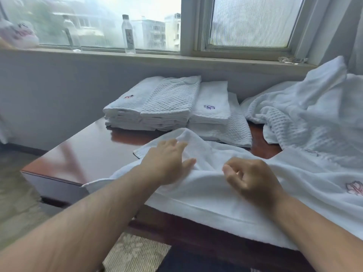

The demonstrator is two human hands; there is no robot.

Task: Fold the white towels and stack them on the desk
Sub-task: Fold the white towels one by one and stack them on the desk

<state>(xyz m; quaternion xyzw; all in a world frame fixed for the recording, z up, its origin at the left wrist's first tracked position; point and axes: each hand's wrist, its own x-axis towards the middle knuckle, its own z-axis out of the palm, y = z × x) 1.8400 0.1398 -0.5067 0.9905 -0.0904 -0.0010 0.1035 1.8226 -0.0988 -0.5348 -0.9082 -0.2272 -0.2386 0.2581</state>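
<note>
A large white towel (212, 195) lies spread and rumpled across the near side of the dark wooden desk (92, 152). My left hand (167, 163) rests flat on it, fingers straight and pointing right. Just to the right, my right hand (249, 177) hovers over the same towel with fingers loosely curled, holding nothing. Behind them stand two stacks of folded white towels: a taller one (153, 105) on the left and a lower one (216, 112) beside it. A heap of unfolded white waffle towels (306, 114) fills the desk's right side.
Two clear plastic bottles (128, 34) (71, 34) stand on the window sill behind the desk. A glass ashtray (292, 59) sits on the sill at right. Carpeted floor (17, 195) lies left of the desk; the desk's left half is bare wood.
</note>
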